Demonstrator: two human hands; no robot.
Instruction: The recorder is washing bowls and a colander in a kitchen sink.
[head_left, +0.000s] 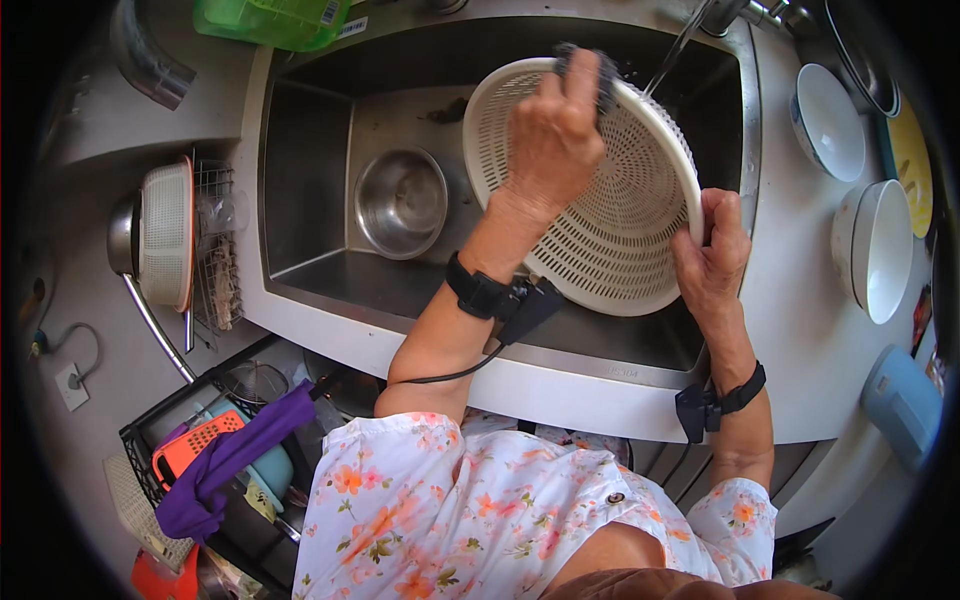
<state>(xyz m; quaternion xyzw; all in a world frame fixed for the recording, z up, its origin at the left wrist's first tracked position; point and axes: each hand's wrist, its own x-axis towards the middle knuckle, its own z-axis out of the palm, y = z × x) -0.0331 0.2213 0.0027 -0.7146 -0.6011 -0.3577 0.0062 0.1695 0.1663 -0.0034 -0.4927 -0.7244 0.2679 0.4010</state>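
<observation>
A cream plastic colander (600, 187) is tilted over the right part of the stainless-steel sink (307, 180). At its far rim my left hand (559, 139) presses a dark scrubbing pad or cloth (606, 86), blurred so its exact kind is unclear. My right hand (712, 251) grips the colander's right rim, thumb on the inside. A stream of water (675, 49) from the faucet (724, 15) runs down behind the far right rim. To the left, a small stainless-steel bowl (401, 202) sits on the sink floor.
White bowls (885, 251) and another bowl (829, 124) stand on the right counter, near a blue plastic container (900, 405). A green plastic container (270, 22) is at the far left edge. A wire rack (217, 255) and a cart with a purple cloth (232, 465) are at left.
</observation>
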